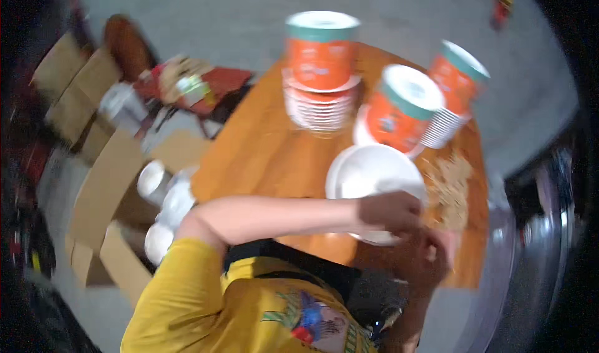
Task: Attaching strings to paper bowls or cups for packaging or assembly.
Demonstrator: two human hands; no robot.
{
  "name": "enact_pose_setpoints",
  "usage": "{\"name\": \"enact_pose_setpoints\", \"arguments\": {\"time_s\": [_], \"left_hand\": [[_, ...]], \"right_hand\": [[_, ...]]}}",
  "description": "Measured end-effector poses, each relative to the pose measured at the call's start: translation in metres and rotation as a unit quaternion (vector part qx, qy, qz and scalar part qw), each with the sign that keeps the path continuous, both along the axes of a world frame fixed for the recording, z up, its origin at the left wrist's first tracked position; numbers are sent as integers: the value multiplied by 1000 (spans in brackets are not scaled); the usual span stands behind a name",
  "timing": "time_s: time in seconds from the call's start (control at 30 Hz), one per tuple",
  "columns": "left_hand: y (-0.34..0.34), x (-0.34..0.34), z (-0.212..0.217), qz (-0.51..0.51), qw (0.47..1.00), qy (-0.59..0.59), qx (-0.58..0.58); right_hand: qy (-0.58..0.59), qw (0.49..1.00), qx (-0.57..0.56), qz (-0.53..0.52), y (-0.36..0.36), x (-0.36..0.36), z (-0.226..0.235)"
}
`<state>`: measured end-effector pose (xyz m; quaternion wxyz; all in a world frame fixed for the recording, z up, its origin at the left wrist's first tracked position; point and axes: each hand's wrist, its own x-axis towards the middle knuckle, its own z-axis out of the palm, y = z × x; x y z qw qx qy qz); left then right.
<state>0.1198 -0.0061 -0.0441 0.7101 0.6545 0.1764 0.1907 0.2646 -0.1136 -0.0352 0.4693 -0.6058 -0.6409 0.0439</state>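
Both hands meet at the near right of the wooden table, blurred by motion. My left hand [392, 212] reaches across from the left, its fingers curled closed in front of a white round paper tub [349, 172]. Just below and to the right, my right hand [427, 259] is close against it with bent fingers. What they hold, if anything, I cannot make out. The tub's open mouth faces up, and my left hand covers part of its near side. Beyond it stand an orange-and-green paper bucket [399, 119] and a taller stack of nested buckets [321, 59].
Another stack of buckets [458, 78] leans at the table's far right. Brown scraps [452, 184] lie on the wooden tabletop [249, 147]. On the left, an open cardboard box [100, 197] holds white cup stacks [156, 181]. Red-covered items [218, 88] lie farther back.
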Motion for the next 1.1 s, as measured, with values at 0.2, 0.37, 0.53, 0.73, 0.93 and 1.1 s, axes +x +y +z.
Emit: {"name": "enact_pose_setpoints", "arguments": {"time_s": [0.2, 0.37, 0.53, 0.73, 0.93, 1.1], "left_hand": [[14, 0, -12, 25, 831, -258, 492], [8, 0, -29, 7, 926, -210, 313], [12, 25, -43, -68, 973, -173, 137], [-9, -34, 12, 88, 990, -18, -111], [-16, -18, 31, 76, 992, 40, -93], [-17, -17, 32, 75, 994, 24, -75]], "right_hand": [[-41, 987, 144, 59, 6, -17, -9], [-72, 987, 32, 139, 11, 8, -16], [-111, 989, 40, 87, -8, 13, -10], [-18, 997, 76, 5, 8, -16, 4], [203, 977, -39, 57, 4, 7, -8], [347, 936, -56, 34, 9, 5, -6]]}}
